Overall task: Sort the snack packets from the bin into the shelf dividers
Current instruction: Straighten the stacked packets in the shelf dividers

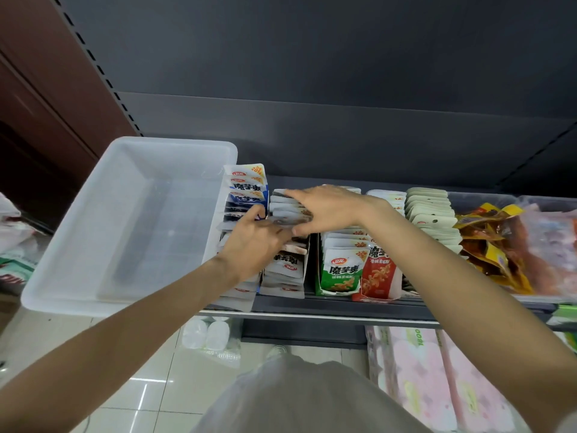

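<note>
**Packets may slip or land in the wrong row**

Our right hand (324, 207) lies palm-down over the black-and-white packets (285, 203), thumb and fingers closed around a small bunch of them at the middle of that row. Our left hand (254, 242) meets it from the near side, its fingers curled against the same bunch; whether it pinches or only steadies them we cannot tell.

The packets are slick and stand loosely, so squeezing too few could let the outer ones fan out and drop over the shelf edge (312, 314). The blue packets (248, 189) stand just beside, and we judge a sideways shove could mix the two rows. The green packets (340, 271) and red packets (379, 273) lean at the front on the other side.

The bin (93, 232) sits at our left and looks empty, so little sorting remains.
</note>
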Demonstrator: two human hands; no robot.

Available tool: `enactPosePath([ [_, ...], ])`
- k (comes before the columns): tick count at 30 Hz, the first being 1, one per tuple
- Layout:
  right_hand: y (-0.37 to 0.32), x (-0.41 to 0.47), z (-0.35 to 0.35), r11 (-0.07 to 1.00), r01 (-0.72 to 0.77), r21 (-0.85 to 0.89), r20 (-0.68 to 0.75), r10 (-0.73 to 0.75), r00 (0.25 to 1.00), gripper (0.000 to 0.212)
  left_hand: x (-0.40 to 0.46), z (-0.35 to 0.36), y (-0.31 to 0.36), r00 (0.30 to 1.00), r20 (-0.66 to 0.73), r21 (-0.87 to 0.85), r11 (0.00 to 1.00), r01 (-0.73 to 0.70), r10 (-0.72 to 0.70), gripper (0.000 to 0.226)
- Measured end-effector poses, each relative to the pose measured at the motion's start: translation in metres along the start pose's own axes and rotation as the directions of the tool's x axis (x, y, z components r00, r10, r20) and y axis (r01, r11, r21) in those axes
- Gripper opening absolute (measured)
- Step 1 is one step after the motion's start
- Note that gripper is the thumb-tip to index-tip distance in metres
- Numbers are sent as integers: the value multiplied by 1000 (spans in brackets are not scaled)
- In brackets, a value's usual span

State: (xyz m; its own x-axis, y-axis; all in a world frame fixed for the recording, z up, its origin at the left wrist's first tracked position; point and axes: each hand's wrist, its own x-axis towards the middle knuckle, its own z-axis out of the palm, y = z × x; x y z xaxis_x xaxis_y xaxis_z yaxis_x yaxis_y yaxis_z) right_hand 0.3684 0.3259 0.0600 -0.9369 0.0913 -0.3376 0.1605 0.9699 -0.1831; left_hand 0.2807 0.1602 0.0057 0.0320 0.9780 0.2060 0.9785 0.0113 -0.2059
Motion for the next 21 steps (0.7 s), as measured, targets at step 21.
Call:
enactPosePath([
  [21, -22, -2, 16, 975, -73, -208, -160, 40, 986, 89, -22, 2, -2, 955, 159, -32, 968, -250, 252, 10],
])
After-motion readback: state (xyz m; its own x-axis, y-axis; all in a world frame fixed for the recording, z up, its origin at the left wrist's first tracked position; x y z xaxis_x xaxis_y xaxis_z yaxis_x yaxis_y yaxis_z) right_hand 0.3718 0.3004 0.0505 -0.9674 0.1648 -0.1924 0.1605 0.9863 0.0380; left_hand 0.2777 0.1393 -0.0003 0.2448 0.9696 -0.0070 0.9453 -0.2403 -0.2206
